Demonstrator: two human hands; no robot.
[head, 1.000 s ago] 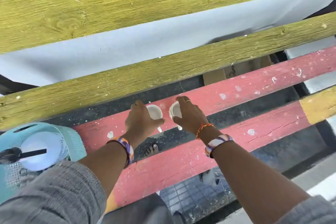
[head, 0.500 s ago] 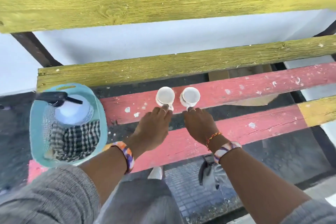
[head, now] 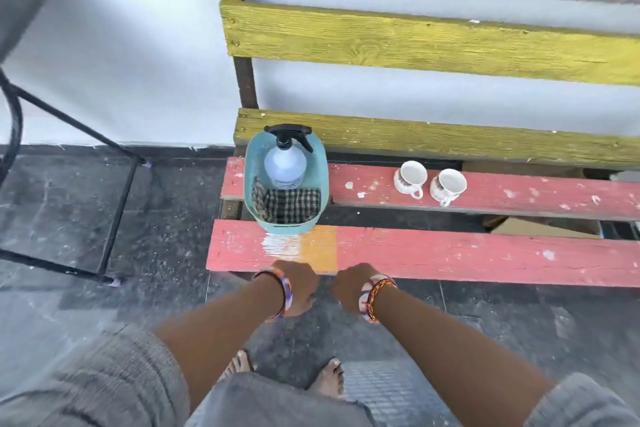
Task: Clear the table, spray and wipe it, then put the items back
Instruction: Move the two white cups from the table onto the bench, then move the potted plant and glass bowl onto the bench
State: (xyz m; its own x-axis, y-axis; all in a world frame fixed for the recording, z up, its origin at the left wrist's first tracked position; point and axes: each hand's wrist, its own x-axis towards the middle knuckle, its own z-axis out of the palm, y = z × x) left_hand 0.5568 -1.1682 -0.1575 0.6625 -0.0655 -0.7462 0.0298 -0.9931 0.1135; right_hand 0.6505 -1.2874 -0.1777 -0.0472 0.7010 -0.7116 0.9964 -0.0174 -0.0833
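A: What's the counter (head: pixel 450 253) like?
B: Red slats, paint chipped. I see two white cups (head: pixel 429 180) on the back slat, right of a teal basket (head: pixel 320 163).
A: Each grip?
B: Left hand (head: pixel 299 288) and right hand (head: pixel 349 284) hang empty; I can't tell their fingers.

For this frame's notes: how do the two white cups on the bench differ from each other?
The left cup stands nearer the teal basket; the right cup stands farther along the red slat. The left cup's handle points toward the camera and slightly right; the right cup's points straight toward the camera. Both are upright, white, bear a dark printed band, and neither hand touches them.
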